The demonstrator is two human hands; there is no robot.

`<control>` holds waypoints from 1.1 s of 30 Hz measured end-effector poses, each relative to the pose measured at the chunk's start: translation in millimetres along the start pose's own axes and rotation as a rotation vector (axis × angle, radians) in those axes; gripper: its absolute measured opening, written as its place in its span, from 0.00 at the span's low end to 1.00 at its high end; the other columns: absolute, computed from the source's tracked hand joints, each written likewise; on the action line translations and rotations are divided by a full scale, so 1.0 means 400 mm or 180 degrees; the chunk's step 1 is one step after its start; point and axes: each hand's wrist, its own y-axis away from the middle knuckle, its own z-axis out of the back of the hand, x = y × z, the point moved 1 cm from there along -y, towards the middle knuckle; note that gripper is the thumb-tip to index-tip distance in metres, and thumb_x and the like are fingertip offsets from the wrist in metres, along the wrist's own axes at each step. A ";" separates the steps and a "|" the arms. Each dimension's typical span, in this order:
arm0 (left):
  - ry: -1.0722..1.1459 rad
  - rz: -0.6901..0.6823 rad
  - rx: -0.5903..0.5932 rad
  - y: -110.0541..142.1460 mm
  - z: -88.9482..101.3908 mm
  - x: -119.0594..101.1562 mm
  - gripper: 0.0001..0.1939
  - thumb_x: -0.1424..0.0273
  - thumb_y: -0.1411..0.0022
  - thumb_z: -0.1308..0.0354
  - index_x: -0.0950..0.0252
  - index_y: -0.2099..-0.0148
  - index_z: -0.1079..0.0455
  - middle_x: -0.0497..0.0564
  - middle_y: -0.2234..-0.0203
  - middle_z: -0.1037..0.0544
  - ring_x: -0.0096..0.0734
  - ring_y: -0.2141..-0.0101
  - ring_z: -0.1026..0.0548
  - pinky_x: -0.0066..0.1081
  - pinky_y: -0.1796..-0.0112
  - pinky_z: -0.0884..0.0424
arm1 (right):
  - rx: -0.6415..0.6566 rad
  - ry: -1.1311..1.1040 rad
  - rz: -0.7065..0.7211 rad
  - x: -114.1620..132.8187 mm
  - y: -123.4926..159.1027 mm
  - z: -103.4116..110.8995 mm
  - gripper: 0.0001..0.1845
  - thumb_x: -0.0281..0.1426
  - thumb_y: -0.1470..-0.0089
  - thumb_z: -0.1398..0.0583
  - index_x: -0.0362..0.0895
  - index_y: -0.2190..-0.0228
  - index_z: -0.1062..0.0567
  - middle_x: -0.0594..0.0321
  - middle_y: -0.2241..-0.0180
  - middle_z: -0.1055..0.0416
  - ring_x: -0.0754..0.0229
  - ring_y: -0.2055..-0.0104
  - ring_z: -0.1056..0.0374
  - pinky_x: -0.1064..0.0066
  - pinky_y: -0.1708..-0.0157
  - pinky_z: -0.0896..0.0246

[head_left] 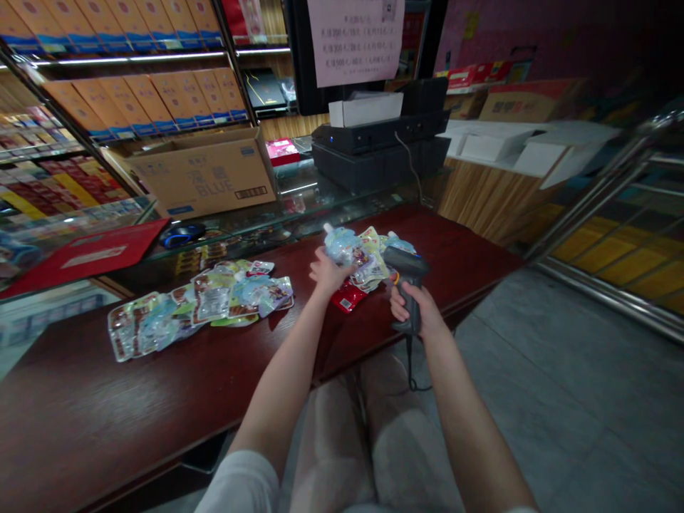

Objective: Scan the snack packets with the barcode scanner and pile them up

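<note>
My left hand (327, 271) is closed around a light blue spouted pouch (342, 244), its white cap pointing up and away from me. In my right hand (422, 306) is a dark grey barcode scanner (409, 265), gripped by its handle with the head facing left toward the pouches; its cable hangs off the table edge. Between and behind the hands lies a small heap of shiny packets (377, 274), with a red packet (349, 296) at the front. Further left, several clear, green and blue packets (211, 303) overlap in a row on the dark red table (224, 377).
Behind the table runs a glass counter with a cardboard box (206, 174), a computer mouse (182, 235) and a red folder (96, 253). A black register unit (374, 153) stands beneath a monitor. A metal railing (603, 178) is at right; shelves of orange boxes (149, 100) fill the back left.
</note>
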 end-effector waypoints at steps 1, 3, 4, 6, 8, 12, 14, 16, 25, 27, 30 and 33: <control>0.0061 -0.0110 -0.0078 -0.001 0.000 0.003 0.47 0.59 0.56 0.28 0.58 0.39 0.50 0.63 0.44 0.29 0.59 0.41 0.34 0.53 0.43 0.43 | -0.0004 0.0019 -0.0002 0.001 0.000 -0.001 0.20 0.42 0.48 0.35 0.46 0.58 0.32 0.75 0.81 0.40 0.72 0.87 0.51 0.76 0.87 0.54; 0.0395 -0.0370 -0.0086 -0.010 -0.001 0.010 0.47 0.63 0.55 0.28 0.56 0.38 0.51 0.59 0.45 0.27 0.53 0.44 0.29 0.51 0.44 0.40 | -0.0002 0.0044 -0.0010 0.002 0.001 -0.003 0.20 0.42 0.48 0.34 0.46 0.58 0.32 0.76 0.81 0.41 0.71 0.87 0.51 0.76 0.87 0.54; 0.0661 -0.0491 -0.0053 -0.017 -0.003 0.013 0.46 0.66 0.54 0.29 0.56 0.38 0.51 0.57 0.46 0.26 0.49 0.47 0.26 0.48 0.45 0.37 | -0.0002 0.0044 -0.0012 0.002 0.001 -0.002 0.20 0.42 0.48 0.34 0.46 0.58 0.32 0.76 0.81 0.41 0.71 0.87 0.51 0.75 0.87 0.54; 0.1215 -0.0677 -0.0019 -0.032 -0.006 0.019 0.43 0.71 0.52 0.33 0.59 0.37 0.50 0.55 0.48 0.25 0.41 0.51 0.23 0.40 0.48 0.32 | -0.0002 0.0026 -0.0015 0.000 0.001 -0.001 0.20 0.42 0.48 0.34 0.46 0.59 0.32 0.75 0.81 0.40 0.71 0.87 0.51 0.76 0.87 0.54; 0.1583 -0.0718 -0.0058 -0.047 -0.004 0.025 0.36 0.73 0.50 0.36 0.62 0.41 0.44 0.56 0.49 0.24 0.38 0.51 0.23 0.35 0.51 0.29 | -0.0006 0.0010 -0.0024 -0.002 0.000 -0.001 0.19 0.41 0.48 0.34 0.46 0.59 0.32 0.75 0.81 0.39 0.72 0.87 0.50 0.76 0.87 0.54; 0.1892 -0.0500 0.0071 -0.061 0.018 0.044 0.23 0.74 0.50 0.39 0.66 0.51 0.36 0.57 0.53 0.22 0.40 0.52 0.23 0.35 0.52 0.27 | 0.0046 0.0070 -0.0071 -0.003 0.001 -0.004 0.20 0.42 0.48 0.34 0.46 0.58 0.33 0.75 0.81 0.39 0.71 0.87 0.49 0.76 0.87 0.53; 0.2137 -0.0436 0.0165 -0.057 0.040 0.054 0.22 0.74 0.51 0.39 0.65 0.51 0.35 0.57 0.53 0.22 0.39 0.53 0.23 0.37 0.53 0.25 | 0.0076 0.0107 -0.0094 -0.002 0.001 -0.007 0.21 0.42 0.48 0.34 0.45 0.58 0.33 0.75 0.81 0.39 0.72 0.87 0.49 0.76 0.86 0.53; 0.2436 -0.0380 0.0223 -0.046 0.069 0.062 0.24 0.74 0.51 0.39 0.63 0.49 0.37 0.55 0.52 0.23 0.39 0.55 0.22 0.39 0.56 0.23 | 0.0077 0.0115 -0.0104 -0.001 0.002 -0.009 0.20 0.42 0.48 0.34 0.45 0.58 0.33 0.75 0.81 0.38 0.72 0.87 0.49 0.76 0.86 0.53; 0.2001 -0.0914 0.0001 0.031 0.145 0.092 0.25 0.69 0.45 0.39 0.58 0.46 0.42 0.55 0.47 0.25 0.39 0.46 0.26 0.36 0.51 0.25 | 0.0388 0.0138 -0.0327 -0.008 0.006 0.008 0.21 0.42 0.46 0.35 0.45 0.55 0.33 0.75 0.80 0.39 0.71 0.88 0.50 0.76 0.87 0.56; 0.1793 -0.0854 -0.0118 0.035 0.131 0.098 0.24 0.70 0.43 0.41 0.59 0.45 0.42 0.56 0.47 0.25 0.36 0.46 0.25 0.35 0.49 0.27 | 0.0441 0.0170 -0.0374 -0.007 0.006 0.010 0.21 0.43 0.45 0.36 0.45 0.56 0.33 0.75 0.81 0.39 0.71 0.88 0.51 0.76 0.88 0.56; 0.1724 -0.0892 -0.0069 0.033 0.108 0.102 0.25 0.71 0.42 0.42 0.60 0.44 0.44 0.56 0.47 0.25 0.34 0.47 0.25 0.33 0.48 0.29 | 0.0498 0.0201 -0.0436 -0.002 0.005 0.008 0.19 0.42 0.44 0.36 0.45 0.57 0.33 0.75 0.81 0.39 0.71 0.88 0.50 0.76 0.87 0.55; 0.1743 -0.1071 -0.0013 0.030 0.092 0.105 0.24 0.72 0.44 0.43 0.62 0.45 0.43 0.56 0.49 0.24 0.35 0.48 0.24 0.34 0.46 0.31 | 0.0497 0.0215 -0.0479 -0.002 0.003 0.004 0.19 0.41 0.45 0.36 0.43 0.57 0.32 0.75 0.81 0.38 0.71 0.88 0.49 0.76 0.87 0.53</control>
